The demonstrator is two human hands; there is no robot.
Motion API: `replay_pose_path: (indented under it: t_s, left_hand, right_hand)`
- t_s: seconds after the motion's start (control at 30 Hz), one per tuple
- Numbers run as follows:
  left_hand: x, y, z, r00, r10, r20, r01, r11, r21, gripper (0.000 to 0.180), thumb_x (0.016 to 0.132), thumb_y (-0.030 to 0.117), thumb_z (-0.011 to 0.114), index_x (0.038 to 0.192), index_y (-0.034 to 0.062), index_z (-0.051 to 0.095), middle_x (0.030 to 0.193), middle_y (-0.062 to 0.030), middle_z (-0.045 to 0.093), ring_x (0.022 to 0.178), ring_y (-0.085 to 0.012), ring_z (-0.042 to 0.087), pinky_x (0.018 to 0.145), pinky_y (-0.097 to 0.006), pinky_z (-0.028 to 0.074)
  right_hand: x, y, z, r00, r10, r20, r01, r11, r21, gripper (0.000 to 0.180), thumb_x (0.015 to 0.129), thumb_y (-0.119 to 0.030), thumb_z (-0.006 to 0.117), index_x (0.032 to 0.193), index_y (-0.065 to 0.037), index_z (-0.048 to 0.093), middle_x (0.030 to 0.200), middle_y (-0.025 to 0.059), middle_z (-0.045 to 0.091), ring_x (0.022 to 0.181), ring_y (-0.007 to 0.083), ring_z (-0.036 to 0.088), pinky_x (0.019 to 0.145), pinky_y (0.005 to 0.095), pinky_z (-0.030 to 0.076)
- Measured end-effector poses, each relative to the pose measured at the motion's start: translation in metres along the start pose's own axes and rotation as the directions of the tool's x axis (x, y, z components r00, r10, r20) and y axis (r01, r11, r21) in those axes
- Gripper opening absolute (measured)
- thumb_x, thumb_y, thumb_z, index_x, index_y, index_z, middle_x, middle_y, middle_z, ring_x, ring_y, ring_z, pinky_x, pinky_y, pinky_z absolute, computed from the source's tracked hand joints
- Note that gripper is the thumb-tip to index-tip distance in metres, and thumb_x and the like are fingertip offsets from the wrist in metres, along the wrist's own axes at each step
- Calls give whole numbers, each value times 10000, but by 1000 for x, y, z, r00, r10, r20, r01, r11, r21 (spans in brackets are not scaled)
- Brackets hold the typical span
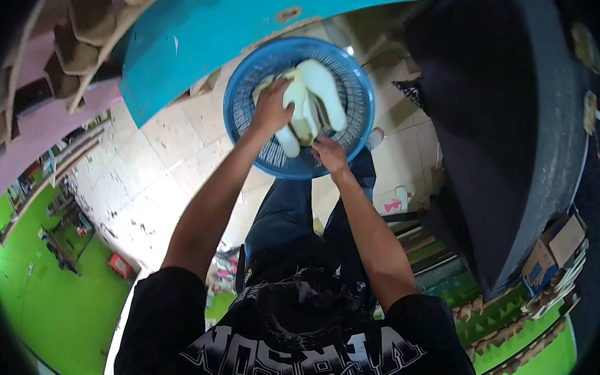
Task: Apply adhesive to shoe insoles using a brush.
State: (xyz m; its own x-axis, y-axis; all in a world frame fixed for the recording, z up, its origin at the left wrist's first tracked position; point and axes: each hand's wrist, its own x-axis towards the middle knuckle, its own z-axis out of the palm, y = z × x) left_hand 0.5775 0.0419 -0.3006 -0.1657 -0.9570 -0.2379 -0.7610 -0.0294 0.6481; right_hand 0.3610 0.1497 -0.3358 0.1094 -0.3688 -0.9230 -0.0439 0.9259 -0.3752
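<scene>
A round blue plastic basket (239, 66) stands in front of me with several cream-coloured shoe soles inside. One long sole (324, 93) leans at the right, its narrow end pointing toward me. My left hand (272, 110) lies over the soles at the left, fingers stretched and thumb apart, covering part of them. Close to the near end of a yellowish middle sole (297, 102) is my right hand (330, 155). Its fingers are curled together; what they pinch, if anything, is too small to make out.
Beyond the basket is a turquoise panel (221, 24). Dark fabric (480, 108) hangs along the right side. Wooden racks (84, 36) hold brown pieces at upper left. Scraps lie on the tiled floor (154, 169). A cardboard box (554, 247) sits at lower right.
</scene>
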Motion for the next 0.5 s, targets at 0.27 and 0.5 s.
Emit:
replay_pose_path:
  t_s: [0.27,0.5]
  left_hand:
    - [-48,177,-37,993,80,-84,-99,962,-254,267,928,129,790,1190,75,798,1097,-138,786,1113,-370,690,1008,-458,521]
    - [-49,319,-25,968,240,-69,-249,915,-318,150,837,208,873,933,93,860,886,-93,799,998,-283,707,964,-422,532]
  right_hand:
    - [-125,-77,-74,944,-315,-98,330,905,269,415,980,-107,690,1369,36,685,1063,76,759,928,139,700,841,274,564]
    - [-256,-108,-173,825,-508,-247,563,776,284,370,1049,-120,668,1384,36,670,1302,124,745,1124,194,728,997,322,580]
